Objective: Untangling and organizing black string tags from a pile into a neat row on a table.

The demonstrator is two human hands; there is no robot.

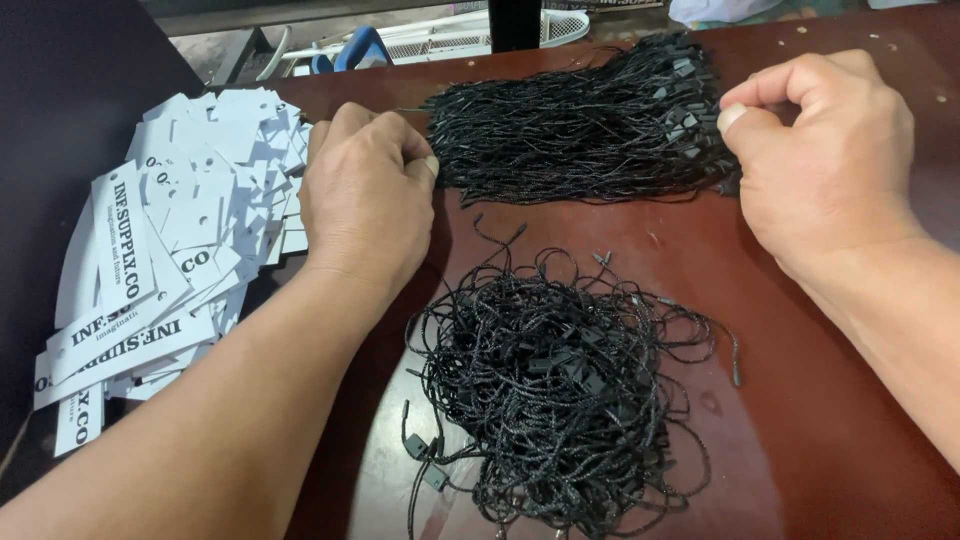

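Black cord bundle (pixel 585 120) lies straight at the far edge of the table (pixel 800 330). My left hand (pixel 365 195) pinches its left end, my right hand (pixel 820 150) its right, both grips pressed together. I judge that pulling unevenly could drag strands into the tangled heap (pixel 560 390) just nearer than the bundle.

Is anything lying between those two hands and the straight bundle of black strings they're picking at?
Nothing visible. The left hand pinches at the left end of the straight bundle of black strings, the right hand at its right end. The tangled pile of strings lies nearer, and the white paper tags off to the left.
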